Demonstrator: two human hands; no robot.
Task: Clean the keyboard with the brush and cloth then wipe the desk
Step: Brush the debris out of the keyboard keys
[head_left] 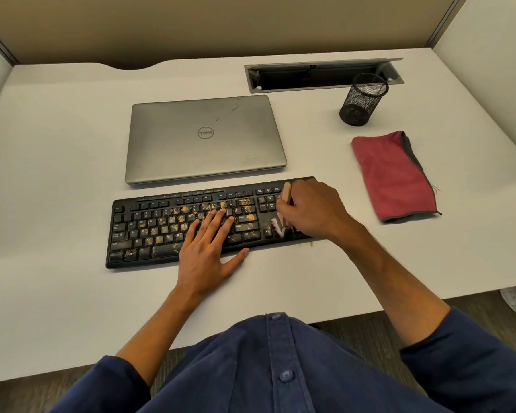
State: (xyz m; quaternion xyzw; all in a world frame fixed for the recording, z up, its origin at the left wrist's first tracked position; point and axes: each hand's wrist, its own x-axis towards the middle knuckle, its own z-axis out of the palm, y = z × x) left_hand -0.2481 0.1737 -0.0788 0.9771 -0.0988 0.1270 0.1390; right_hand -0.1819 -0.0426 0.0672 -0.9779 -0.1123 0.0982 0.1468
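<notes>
A black keyboard (149,231) lies on the white desk (57,174), its keys speckled with orange-brown crumbs. My left hand (209,248) rests flat on the keys near the middle, fingers straight. My right hand (313,210) grips a wooden-handled brush (286,193) over the keyboard's right end. The brush's pale bristles (277,226) touch the keys by the arrow block. A folded red cloth (393,177) with a grey edge lies on the desk to the right of the keyboard, untouched.
A closed silver laptop (204,138) sits just behind the keyboard. A black mesh pen cup (362,99) stands at the back right, beside an open cable tray (322,74) set in the desk. A few crumbs (312,244) lie on the desk by the keyboard's front right corner.
</notes>
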